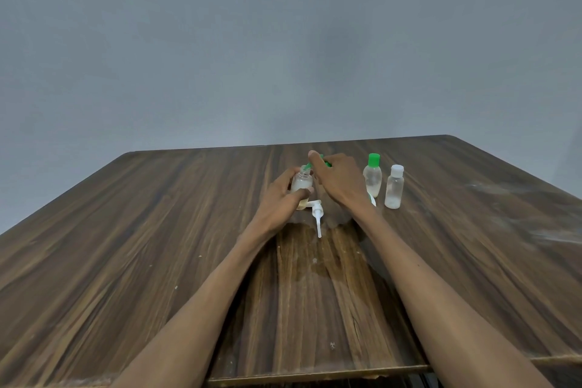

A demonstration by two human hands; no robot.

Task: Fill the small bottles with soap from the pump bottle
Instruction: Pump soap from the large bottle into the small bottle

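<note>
My left hand (285,194) grips a small clear uncapped bottle (301,181) that stands on the wooden table (126,246) and holds pale liquid. My right hand (335,179) presses down on the green pump head (315,164) of the pump bottle, whose spout sits at the small bottle's mouth. The pump bottle's body is mostly hidden behind my right hand. A small bottle with a green cap (372,178) and a small bottle with a white cap (394,187) stand upright to the right, both partly filled.
A white spray-pump cap with its dip tube (317,214) lies on the table just in front of the held bottle. A wet patch (318,264) marks the wood nearer to me. A grey wall rises behind the table's far edge.
</note>
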